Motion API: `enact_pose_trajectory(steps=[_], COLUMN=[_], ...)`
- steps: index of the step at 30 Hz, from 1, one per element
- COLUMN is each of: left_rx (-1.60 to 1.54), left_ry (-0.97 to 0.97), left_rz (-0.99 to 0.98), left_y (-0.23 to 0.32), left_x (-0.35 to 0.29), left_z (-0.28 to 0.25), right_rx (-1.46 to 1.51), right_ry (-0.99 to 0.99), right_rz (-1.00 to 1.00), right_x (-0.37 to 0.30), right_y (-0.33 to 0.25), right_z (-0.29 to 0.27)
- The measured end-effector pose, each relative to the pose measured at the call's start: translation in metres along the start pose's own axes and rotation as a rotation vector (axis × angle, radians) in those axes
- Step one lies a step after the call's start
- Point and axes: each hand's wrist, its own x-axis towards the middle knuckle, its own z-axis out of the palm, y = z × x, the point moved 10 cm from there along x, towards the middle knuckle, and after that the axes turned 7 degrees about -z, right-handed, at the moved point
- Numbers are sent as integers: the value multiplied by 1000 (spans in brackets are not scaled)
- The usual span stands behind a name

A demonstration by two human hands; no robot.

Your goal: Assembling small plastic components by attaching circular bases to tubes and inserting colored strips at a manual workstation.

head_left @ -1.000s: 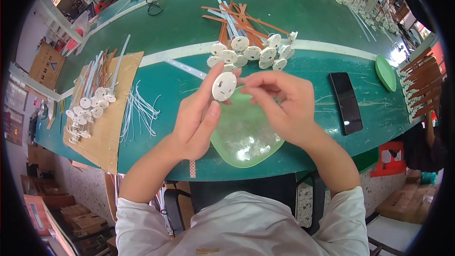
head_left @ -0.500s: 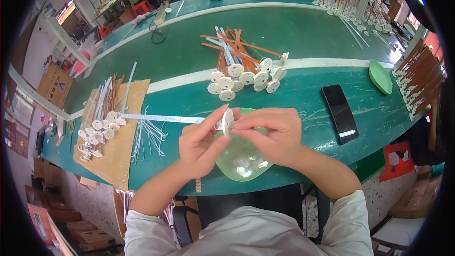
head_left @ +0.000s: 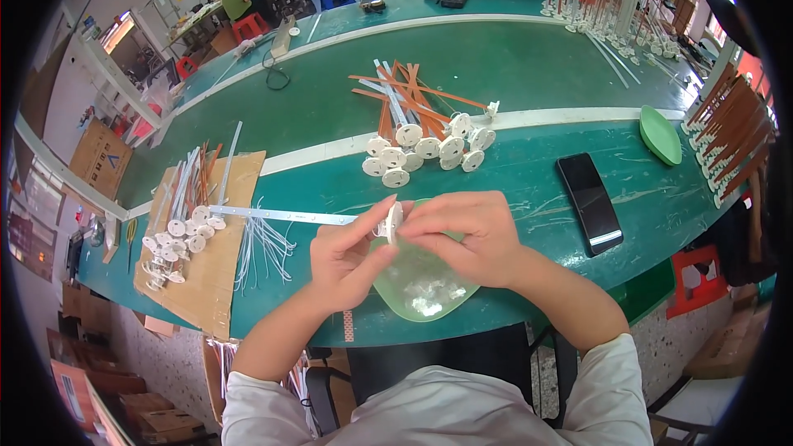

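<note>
My left hand [head_left: 343,260] is closed around a white round disc [head_left: 394,223], holding it on edge between thumb and fingers. From the disc a pale LED strip [head_left: 285,215] stretches out to the left over the table. The fingertips of my right hand [head_left: 471,239] are pinched together at the right face of the disc; whatever they grip, if anything, is too small or hidden to make out. Under both hands sits a green bowl [head_left: 425,301] with small shiny contents, partly covered by them.
Ahead lies a pile of white discs [head_left: 410,135] on strips. At left, similar pieces rest on cardboard [head_left: 216,281] beside thin white wires [head_left: 264,244]. To the right are a phone [head_left: 591,202], a green dish [head_left: 660,136] and a rack of brown strips [head_left: 735,144].
The whole view has shifted slightly. My hands stay at the disc, its face turned a little more edge-on, and my right fingertips have moved in closer together against it.
</note>
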Motion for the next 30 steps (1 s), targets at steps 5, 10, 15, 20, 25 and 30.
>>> enact_pose_trajectory(steps=[5, 10, 15, 20, 25, 30], left_rx=[-18, 30, -7, -1, 32, 86], left_ry=[-17, -20, -9, -14, -50, -93], left_rz=[-22, -39, -28, -29, 7, 3], left_y=[0, -4, -3, -3, -1, 2], left_x=[2, 1, 0, -1, -3, -1], left_z=[0, 1, 3, 3, 6, 7], right_rx=[-147, -283, -453, -455, -500, -565], right_ry=[26, 105, 60, 52, 59, -25], right_rz=[-91, -244, -344, -350, -365, -416], right_x=[-3, -8, -12, -14, -14, -15], right_y=[-9, -24, -39, -39, -44, -54], right_z=[1, 2, 8, 11, 11, 18])
